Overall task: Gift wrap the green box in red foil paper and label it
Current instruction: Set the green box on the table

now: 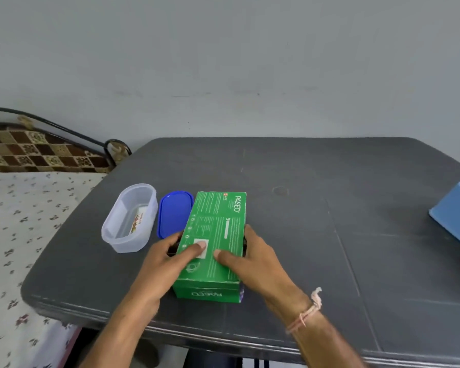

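Note:
A long green box (218, 224) with white print lies flat on the dark grey table (316, 235), its short end toward me. My left hand (168, 258) grips the box's left side, thumb resting on a white patch on top. My right hand (252, 258) clasps the right side, thumb on the top face. A thread band circles my right wrist. No red foil paper or label shows in view.
A clear oval plastic container (130, 219) stands left of the box, its blue lid (174, 216) lying between them. A light blue object (457, 211) sits at the table's right edge. A bed with floral sheet (24, 221) adjoins the table's left side.

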Demonstrator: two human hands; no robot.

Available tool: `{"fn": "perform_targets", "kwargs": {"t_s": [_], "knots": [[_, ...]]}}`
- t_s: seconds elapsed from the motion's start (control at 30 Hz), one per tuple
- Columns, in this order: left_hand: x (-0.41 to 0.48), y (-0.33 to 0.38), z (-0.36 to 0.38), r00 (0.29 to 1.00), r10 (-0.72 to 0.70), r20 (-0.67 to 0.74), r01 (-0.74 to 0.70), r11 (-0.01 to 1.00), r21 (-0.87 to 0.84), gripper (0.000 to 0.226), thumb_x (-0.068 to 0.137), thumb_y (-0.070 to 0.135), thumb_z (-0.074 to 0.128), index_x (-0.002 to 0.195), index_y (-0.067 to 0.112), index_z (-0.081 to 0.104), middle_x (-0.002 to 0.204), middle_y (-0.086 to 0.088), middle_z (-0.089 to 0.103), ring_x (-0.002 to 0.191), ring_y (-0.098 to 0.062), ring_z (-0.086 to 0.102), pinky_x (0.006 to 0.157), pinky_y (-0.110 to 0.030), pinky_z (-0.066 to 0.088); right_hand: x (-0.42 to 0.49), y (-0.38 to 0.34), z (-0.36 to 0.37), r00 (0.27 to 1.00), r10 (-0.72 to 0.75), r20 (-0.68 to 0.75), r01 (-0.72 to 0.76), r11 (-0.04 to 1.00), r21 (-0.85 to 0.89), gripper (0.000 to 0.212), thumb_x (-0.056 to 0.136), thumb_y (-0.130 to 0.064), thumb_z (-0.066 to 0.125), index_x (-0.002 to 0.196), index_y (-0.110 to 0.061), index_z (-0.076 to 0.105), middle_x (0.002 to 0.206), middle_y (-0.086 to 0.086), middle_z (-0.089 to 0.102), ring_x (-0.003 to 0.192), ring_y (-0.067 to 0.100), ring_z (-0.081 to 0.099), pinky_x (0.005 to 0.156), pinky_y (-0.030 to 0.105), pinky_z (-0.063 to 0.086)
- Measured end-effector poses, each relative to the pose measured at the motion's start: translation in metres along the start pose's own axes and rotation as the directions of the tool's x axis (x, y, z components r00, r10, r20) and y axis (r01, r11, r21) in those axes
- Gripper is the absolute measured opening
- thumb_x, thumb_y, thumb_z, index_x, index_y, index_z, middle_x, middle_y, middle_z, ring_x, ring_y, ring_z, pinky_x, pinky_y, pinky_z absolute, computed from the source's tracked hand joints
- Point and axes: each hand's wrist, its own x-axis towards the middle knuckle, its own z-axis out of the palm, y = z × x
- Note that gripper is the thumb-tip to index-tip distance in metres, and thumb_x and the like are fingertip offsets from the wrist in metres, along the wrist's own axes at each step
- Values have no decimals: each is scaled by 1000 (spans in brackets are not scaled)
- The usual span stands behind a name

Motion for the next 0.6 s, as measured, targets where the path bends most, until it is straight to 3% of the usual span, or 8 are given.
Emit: {"fn": "perform_targets", "kwargs": {"t_s": [0.17,0.33,0.6], "knots": [[27,-7,-20,999,18,-43,-18,1000,5,20,90,28,76,108,20,77,95,-2,80,87,-20,78,79,-34,58,30,-6,17,998,-10,-64,10,1000,0,64,58,-62,73,117,-43,58,108,-18,74,94,7,73,92,40,59],[48,-9,-29,998,38,-60,-37,999,10,21,87,31,79,103,18,78,92,-4,80,86,-22,78,83,-38,60,52,-11,23,999,-3,-54,7,997,82,58,67,-44,83,119,-32,63,108,-11,76,94,10,75,92,40,60],[53,-12,-28,988,73,-137,-65,996,64,18,87,33,80,96,18,79,85,-2,80,80,-21,78,84,-45,62,59,-12,27,998,7,-58,1,990,139,52,75,-31,87,120,-25,62,110,-7,75,95,12,75,91,37,61]]}}
